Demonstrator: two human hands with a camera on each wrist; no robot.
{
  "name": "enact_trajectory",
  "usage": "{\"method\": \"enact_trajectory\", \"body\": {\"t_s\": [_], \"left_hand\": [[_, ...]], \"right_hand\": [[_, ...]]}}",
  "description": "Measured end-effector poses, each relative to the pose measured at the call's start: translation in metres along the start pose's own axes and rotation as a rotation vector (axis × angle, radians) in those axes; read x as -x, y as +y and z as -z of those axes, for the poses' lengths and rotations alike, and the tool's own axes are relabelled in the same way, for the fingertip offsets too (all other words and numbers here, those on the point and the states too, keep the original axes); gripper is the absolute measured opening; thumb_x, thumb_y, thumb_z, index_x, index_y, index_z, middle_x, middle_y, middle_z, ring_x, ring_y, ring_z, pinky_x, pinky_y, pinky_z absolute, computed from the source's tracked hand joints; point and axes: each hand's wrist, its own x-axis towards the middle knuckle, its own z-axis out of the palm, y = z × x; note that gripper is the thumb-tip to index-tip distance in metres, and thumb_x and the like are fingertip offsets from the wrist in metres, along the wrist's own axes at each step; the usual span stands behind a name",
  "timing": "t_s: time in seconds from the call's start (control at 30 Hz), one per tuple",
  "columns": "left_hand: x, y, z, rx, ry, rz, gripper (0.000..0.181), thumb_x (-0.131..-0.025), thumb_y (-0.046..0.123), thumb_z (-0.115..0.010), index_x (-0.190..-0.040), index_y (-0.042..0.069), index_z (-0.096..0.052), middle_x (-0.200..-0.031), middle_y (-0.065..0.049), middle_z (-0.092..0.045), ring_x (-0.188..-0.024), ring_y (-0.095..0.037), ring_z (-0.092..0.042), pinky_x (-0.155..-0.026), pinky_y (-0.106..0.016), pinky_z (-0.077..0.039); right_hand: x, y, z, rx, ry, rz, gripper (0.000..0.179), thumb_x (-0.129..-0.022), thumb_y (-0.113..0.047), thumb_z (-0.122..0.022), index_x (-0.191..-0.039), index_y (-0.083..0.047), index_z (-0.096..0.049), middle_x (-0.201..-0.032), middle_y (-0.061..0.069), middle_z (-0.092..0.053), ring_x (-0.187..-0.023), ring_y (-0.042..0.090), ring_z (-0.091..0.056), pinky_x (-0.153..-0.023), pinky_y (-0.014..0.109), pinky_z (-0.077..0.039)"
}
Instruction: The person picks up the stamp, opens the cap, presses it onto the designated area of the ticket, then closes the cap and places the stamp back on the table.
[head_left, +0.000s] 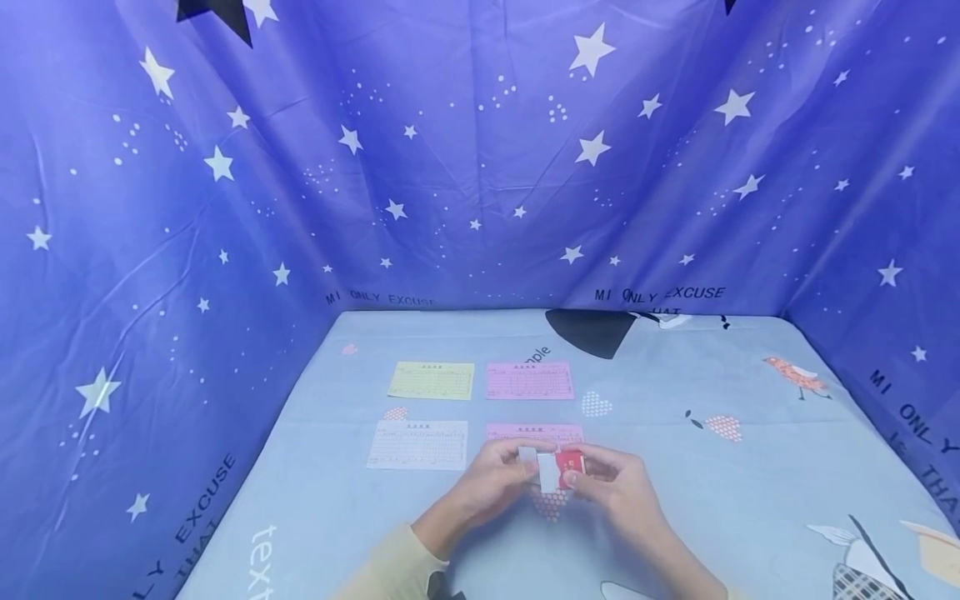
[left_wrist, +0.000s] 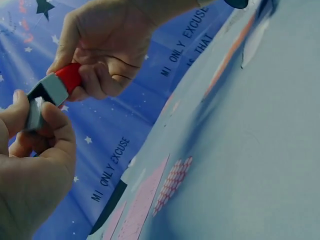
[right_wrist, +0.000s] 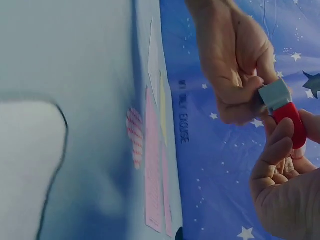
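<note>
left hand pinches small grey piece; right hand grips small red-and-grey block just beside; on light-blue bench: four rectangular paper slips

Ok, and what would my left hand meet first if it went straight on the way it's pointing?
Probably the small red-and-grey block in your right hand; your left hand points toward it and may already touch it, as depth there is unclear.

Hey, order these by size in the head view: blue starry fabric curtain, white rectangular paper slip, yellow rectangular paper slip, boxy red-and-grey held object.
Blue starry curtain
White slip, nearer the camera
Yellow slip
Red-and-grey object, partly covered
</note>
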Motion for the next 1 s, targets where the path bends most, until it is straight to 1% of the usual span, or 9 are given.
{"method": "enact_trajectory", "body": {"t_s": [0.2, 0.3, 0.37, 0.47, 0.53, 0.57, 0.7, 0.83, 1.0], "left_hand": [[0.014, 0.004, 0.006, 0.012, 0.105, 0.062, 0.028, -0.100, 0.006, -0.055, -0.123, -0.010, -0.061, -0.145, -0.025, -0.050, -0.110, -0.021, -0.065, -0.098, -0.038, -0.052], [0.022, 0.009, 0.011, 0.028, 0.161, 0.095, 0.032, -0.101, 0.006, -0.052, -0.126, -0.013, -0.058, -0.148, -0.030, -0.044, -0.120, -0.032, -0.061, -0.103, -0.048, -0.048], [0.027, 0.014, 0.015, 0.014, 0.206, 0.107, 0.041, -0.101, 0.005, -0.051, -0.137, -0.016, -0.049, -0.147, -0.032, -0.045, -0.125, -0.038, -0.057, -0.105, -0.053, -0.045], [0.036, 0.021, 0.021, -0.075, 0.317, 0.130, 0.045, -0.096, 0.001, -0.053, -0.138, -0.015, -0.048, -0.140, -0.031, -0.052, -0.118, -0.037, -0.061, -0.100, -0.049, -0.050], [0.044, 0.026, 0.027, -0.174, 0.402, 0.147, 0.047, -0.092, -0.001, -0.056, -0.137, -0.012, -0.052, -0.116, -0.023, -0.066, -0.094, -0.026, -0.068, -0.086, -0.039, -0.057], [0.049, 0.028, 0.031, -0.225, 0.445, 0.156, 0.048, -0.090, -0.002, -0.058, -0.136, -0.011, -0.054, -0.106, -0.017, -0.067, -0.083, -0.020, -0.066, -0.077, -0.033, -0.058], [0.070, 0.035, 0.048, -0.348, 0.549, 0.181, 0.057, -0.083, -0.006, -0.058, -0.140, -0.009, -0.052, -0.082, -0.001, -0.051, -0.062, -0.010, -0.047, -0.066, -0.032, -0.057], [0.088, 0.039, 0.062, -0.356, 0.590, 0.195, 0.067, -0.076, -0.011, -0.053, -0.143, -0.010, -0.046, -0.087, -0.005, -0.055, -0.065, -0.012, -0.053, -0.076, -0.044, -0.061], [0.109, 0.045, 0.078, -0.409, 0.659, 0.214, 0.070, -0.070, -0.013, -0.053, -0.140, -0.011, -0.049, -0.096, -0.017, -0.064, -0.070, -0.017, -0.064, -0.072, -0.038, -0.060]], "right_hand": [[-0.004, 0.004, -0.004, -0.011, 0.025, -0.068, 0.041, -0.087, -0.001, -0.072, -0.125, 0.010, -0.063, -0.102, 0.022, -0.073, -0.083, 0.022, -0.073, -0.073, 0.037, -0.061], [-0.005, 0.004, -0.002, 0.026, 0.076, -0.130, 0.041, -0.087, -0.003, -0.073, -0.126, 0.007, -0.064, -0.099, 0.017, -0.074, -0.080, 0.027, -0.072, -0.072, 0.034, -0.060], [-0.005, 0.004, 0.001, 0.052, 0.099, -0.155, 0.042, -0.087, -0.004, -0.073, -0.127, 0.005, -0.064, -0.098, 0.016, -0.075, -0.080, 0.029, -0.072, -0.072, 0.034, -0.059], [-0.003, 0.005, 0.007, 0.089, 0.115, -0.160, 0.044, -0.089, -0.007, -0.073, -0.129, 0.006, -0.063, -0.101, 0.017, -0.075, -0.081, 0.024, -0.072, -0.073, 0.034, -0.059], [-0.003, 0.007, 0.009, 0.109, 0.115, -0.174, 0.046, -0.090, -0.010, -0.073, -0.131, 0.006, -0.061, -0.105, 0.017, -0.074, -0.084, 0.018, -0.072, -0.074, 0.031, -0.059], [-0.004, 0.007, 0.010, 0.121, 0.113, -0.176, 0.047, -0.090, -0.011, -0.073, -0.132, 0.005, -0.061, -0.107, 0.017, -0.074, -0.084, 0.015, -0.071, -0.074, 0.030, -0.058], [-0.005, 0.010, 0.010, 0.163, 0.104, -0.193, 0.049, -0.091, -0.017, -0.074, -0.134, 0.003, -0.060, -0.111, 0.016, -0.073, -0.087, 0.007, -0.070, -0.075, 0.026, -0.057], [-0.005, 0.011, 0.011, 0.192, 0.100, -0.195, 0.050, -0.092, -0.021, -0.074, -0.134, 0.002, -0.061, -0.111, 0.015, -0.074, -0.088, 0.005, -0.070, -0.075, 0.025, -0.057], [-0.004, 0.011, 0.013, 0.208, 0.084, -0.235, 0.053, -0.093, -0.025, -0.074, -0.138, 0.000, -0.058, -0.112, 0.014, -0.073, -0.090, 0.004, -0.069, -0.076, 0.023, -0.056]]}}
